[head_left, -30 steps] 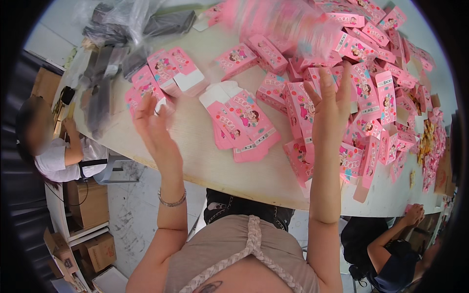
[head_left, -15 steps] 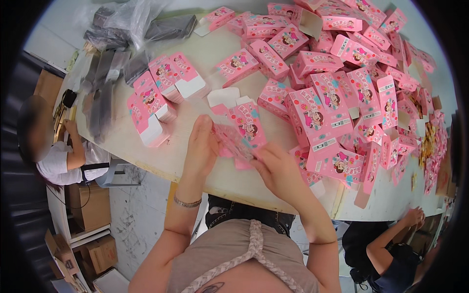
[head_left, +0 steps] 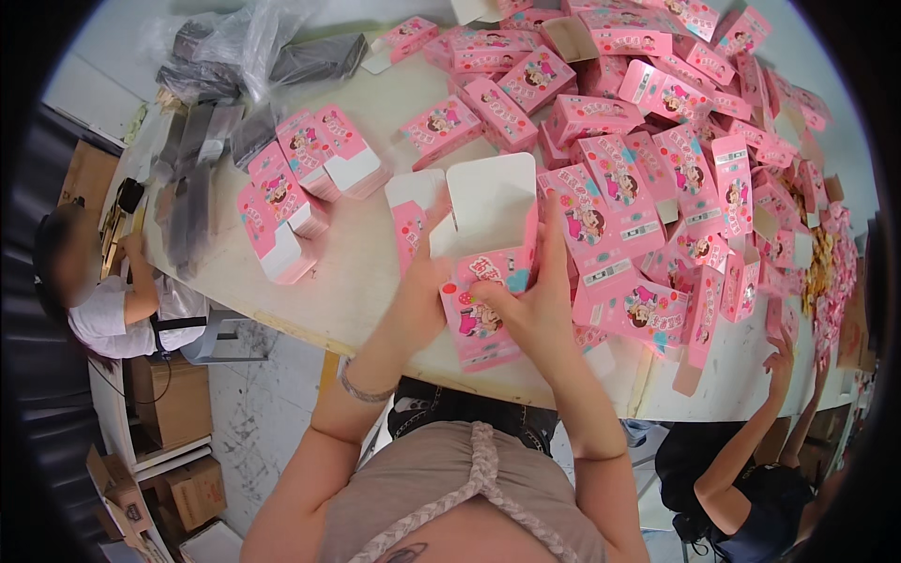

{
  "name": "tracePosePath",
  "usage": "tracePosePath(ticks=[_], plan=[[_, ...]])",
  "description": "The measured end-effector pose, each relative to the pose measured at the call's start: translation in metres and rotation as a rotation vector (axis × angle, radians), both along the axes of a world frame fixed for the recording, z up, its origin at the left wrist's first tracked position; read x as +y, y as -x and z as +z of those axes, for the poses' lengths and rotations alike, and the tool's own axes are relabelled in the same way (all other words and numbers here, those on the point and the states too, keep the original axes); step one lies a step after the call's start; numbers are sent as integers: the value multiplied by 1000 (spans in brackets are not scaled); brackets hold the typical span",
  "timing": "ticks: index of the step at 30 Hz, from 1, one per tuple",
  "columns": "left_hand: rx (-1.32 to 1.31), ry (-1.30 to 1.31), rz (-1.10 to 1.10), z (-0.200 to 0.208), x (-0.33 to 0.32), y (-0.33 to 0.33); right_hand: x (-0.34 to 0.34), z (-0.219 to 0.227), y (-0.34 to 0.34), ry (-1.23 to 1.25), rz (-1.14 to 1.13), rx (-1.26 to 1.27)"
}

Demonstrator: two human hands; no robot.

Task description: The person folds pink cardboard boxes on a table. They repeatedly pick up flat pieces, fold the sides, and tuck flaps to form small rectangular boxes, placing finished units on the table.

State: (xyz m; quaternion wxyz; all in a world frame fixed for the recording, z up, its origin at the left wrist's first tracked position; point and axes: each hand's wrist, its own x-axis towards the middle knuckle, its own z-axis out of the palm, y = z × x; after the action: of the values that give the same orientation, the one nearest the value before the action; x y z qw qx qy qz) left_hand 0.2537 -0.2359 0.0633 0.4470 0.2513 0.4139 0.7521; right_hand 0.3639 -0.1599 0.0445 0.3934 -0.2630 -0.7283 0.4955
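Observation:
A pink printed carton (head_left: 483, 324), squared out with its white-lined flap standing up at the far end, is between my two hands above the table's near edge. My left hand (head_left: 424, 286) grips its left side. Around its right side wraps my right hand (head_left: 535, 296), the thumb lying across the printed front panel. The carton's inside shows pale and bare below the flap. Just behind, to the left, lies a flat unfolded pink carton (head_left: 406, 211), partly covered by my left hand and the held carton.
Stacks of flat pink cartons (head_left: 282, 197) lie left of centre. A large heap of folded pink cartons (head_left: 610, 188) fills the right. Dark plastic-wrapped bundles (head_left: 192, 141) lie far left. One person (head_left: 122, 281) sits at left; another person (head_left: 751, 479) reaches to the table at right.
The carton in my hands has gone from flat and blurred to opened out, its flap now upright. The person at right has raised their hands toward the heap.

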Motion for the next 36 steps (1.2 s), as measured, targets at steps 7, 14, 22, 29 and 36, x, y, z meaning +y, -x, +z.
tracePosePath(ticks=[7,14,22,29,36], plan=[[828,227,-66,-7,-17,9,9,-25,-14,-49,128,45],[855,231,-71,2,-21,7,1,2,2,300,71,414],[594,-50,13,-4,-26,1,12,22,-14,325,297,212],[672,-15,14,-21,-38,20,1,38,-31,145,514,-90],[367,105,604,-30,-23,85,31,31,-3,34,-104,-26]])
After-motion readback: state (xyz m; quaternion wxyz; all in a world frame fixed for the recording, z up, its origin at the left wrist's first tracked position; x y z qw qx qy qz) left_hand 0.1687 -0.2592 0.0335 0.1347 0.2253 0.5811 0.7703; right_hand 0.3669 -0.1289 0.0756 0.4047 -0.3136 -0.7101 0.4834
